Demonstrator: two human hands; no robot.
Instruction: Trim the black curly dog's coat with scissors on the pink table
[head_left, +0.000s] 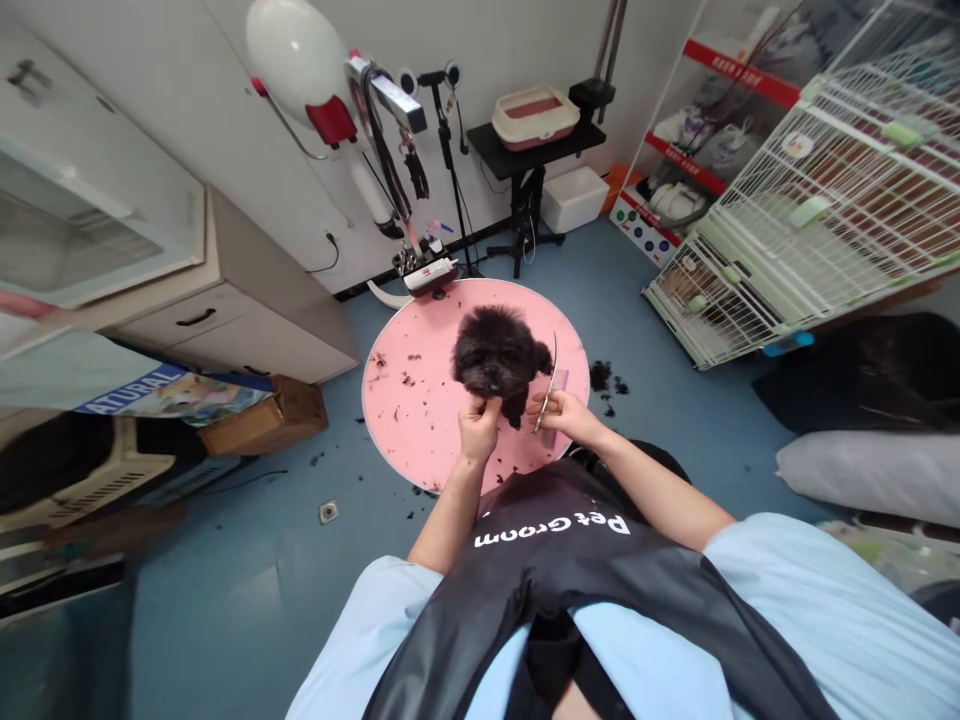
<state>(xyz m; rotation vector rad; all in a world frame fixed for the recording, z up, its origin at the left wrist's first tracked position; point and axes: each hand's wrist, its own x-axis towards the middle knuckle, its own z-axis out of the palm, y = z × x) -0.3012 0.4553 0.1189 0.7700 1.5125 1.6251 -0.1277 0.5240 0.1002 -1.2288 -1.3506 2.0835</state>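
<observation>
A small fluffy black dog (pixel 491 352) is on the round pink grooming table (pixel 409 430), facing me. My left hand (pixel 478 428) is closed at the dog's chin; the fingertips are partly hidden by its fur. My right hand (pixel 568 414) is closed on curved scissors (pixel 553 385), held upright with the blades pointing away from me, just right of the dog. Beneath that hand, a flat purple comb-like strip (pixel 550 438) shows on the table. Clumps of cut black fur (pixel 408 380) are scattered over the pink top.
At the table's far edge are a white clipper-like device (pixel 431 275) and a tool holder (pixel 406 260). A dryer arm (pixel 386 95) hangs above. White wire cages (pixel 810 200) stand right, a cabinet (pixel 225 320) left. Fur clumps (pixel 602 378) lie on the blue floor.
</observation>
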